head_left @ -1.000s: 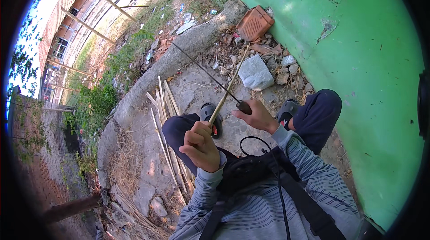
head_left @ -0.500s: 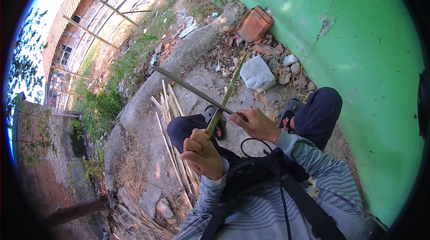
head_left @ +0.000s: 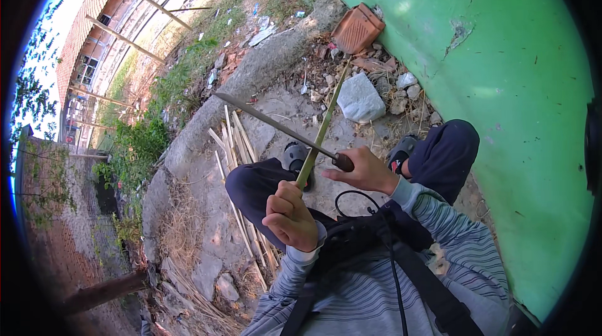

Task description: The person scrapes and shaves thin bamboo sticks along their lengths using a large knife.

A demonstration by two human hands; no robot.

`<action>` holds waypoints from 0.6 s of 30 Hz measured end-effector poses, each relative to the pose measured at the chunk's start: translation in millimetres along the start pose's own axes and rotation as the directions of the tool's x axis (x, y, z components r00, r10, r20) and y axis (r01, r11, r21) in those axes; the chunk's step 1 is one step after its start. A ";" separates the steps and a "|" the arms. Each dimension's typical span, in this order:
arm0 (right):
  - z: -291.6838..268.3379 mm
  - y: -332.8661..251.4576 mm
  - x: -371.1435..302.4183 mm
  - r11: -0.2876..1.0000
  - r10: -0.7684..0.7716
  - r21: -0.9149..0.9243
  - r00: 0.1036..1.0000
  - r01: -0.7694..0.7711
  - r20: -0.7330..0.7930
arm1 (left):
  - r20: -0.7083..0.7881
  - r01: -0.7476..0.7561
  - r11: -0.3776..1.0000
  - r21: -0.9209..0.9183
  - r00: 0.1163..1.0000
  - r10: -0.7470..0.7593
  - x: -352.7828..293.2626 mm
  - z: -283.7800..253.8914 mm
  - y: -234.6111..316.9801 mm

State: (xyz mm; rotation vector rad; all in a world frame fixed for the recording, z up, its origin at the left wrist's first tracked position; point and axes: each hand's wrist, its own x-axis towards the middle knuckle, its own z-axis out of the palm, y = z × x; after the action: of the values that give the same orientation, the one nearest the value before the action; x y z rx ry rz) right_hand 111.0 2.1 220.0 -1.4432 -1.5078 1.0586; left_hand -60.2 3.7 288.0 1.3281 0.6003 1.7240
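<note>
Along the right side runs a big green wall (head_left: 501,85), cracked and chipped in spots, with concrete ground (head_left: 207,236) below it and a raised curb (head_left: 251,79) cutting across toward the grass. Person is crouched down here, dark trousers, knees (head_left: 445,148) spread, striped sleeves coming in from the bottom edge. Behind the feet there's a heap of rubble against the wall: a reddish ridged brick (head_left: 357,27), a pale chunk of stone (head_left: 360,99), smaller bits around them. A bundle of pale split sticks (head_left: 235,148) lies on the ground just left of the left leg.

Now the small stuff. Left hand (head_left: 290,217) is fisted around the lower end of a long thin greenish strip (head_left: 323,126) that angles up and away toward the rubble. Right hand (head_left: 362,173) is wrapped tight on the dark handle of a long knife (head_left: 276,125), blade pointing up-left and crossing the strip just above the left hand, touching it as far as I can tell.
</note>
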 end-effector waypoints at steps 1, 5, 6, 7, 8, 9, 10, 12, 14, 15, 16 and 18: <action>5.9 -6.9 -5.6 0.996 -0.086 -0.025 0.996 0.086 -0.014 | -0.003 0.010 1.000 0.017 1.000 -0.010 1.1 2.1 -0.3; 6.7 -6.4 -9.7 0.983 -0.168 -0.086 0.985 0.165 -0.032 | 0.052 0.075 0.994 -0.083 0.996 -0.071 -8.0 -9.9 -3.1; 6.3 1.0 -6.4 0.983 -0.165 -0.085 0.986 0.162 -0.033 | 0.029 0.063 0.996 -0.060 0.998 -0.062 -8.1 -10.7 -4.8; 5.1 11.1 -1.7 0.991 -0.093 -0.096 0.994 0.088 -0.049 | 0.008 0.048 0.998 -0.039 0.999 -0.048 -8.4 -10.2 -4.0; 5.2 18.6 -0.4 0.994 -0.020 -0.106 0.998 0.013 -0.067 | 0.012 0.048 0.998 -0.040 0.999 -0.047 -8.6 -9.1 -2.3; 5.3 20.0 -0.3 0.994 -0.019 -0.107 0.997 0.011 -0.069 | -0.014 0.036 0.999 -0.030 0.999 -0.036 -8.1 -7.1 -3.8; 6.6 20.4 -0.6 0.996 -0.021 -0.087 0.997 0.015 -0.078 | -0.040 0.024 1.000 -0.019 0.999 -0.024 -7.3 -4.8 -5.2; 8.4 14.7 -1.8 0.993 -0.080 -0.093 0.995 0.074 -0.062 | -0.086 0.036 0.999 -0.011 0.996 -0.037 -4.3 0.5 -5.4; 13.7 2.5 -9.0 0.989 -0.138 -0.069 0.989 0.133 -0.059 | -0.134 0.050 0.999 0.002 0.990 -0.049 -5.3 -0.3 -4.7; 14.7 -0.9 -11.0 0.979 -0.199 -0.051 0.978 0.196 -0.060 | -0.114 0.058 0.998 -0.001 0.992 -0.058 -5.6 -1.4 -4.1; 14.5 2.5 -8.9 0.982 -0.184 -0.056 0.982 0.181 -0.045 | -0.095 0.066 0.998 -0.004 0.993 -0.066 -5.6 -2.1 -3.5; 15.9 20.0 -0.3 0.990 -0.142 -0.032 0.989 0.140 -0.048 | -0.076 0.057 0.998 0.005 0.996 -0.056 -2.6 -0.5 -1.6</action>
State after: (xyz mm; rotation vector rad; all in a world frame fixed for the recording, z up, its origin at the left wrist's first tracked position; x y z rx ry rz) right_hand 103.1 1.2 195.7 -1.3507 -1.5702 0.9133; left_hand -60.0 2.5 285.2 1.2431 0.6811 1.7340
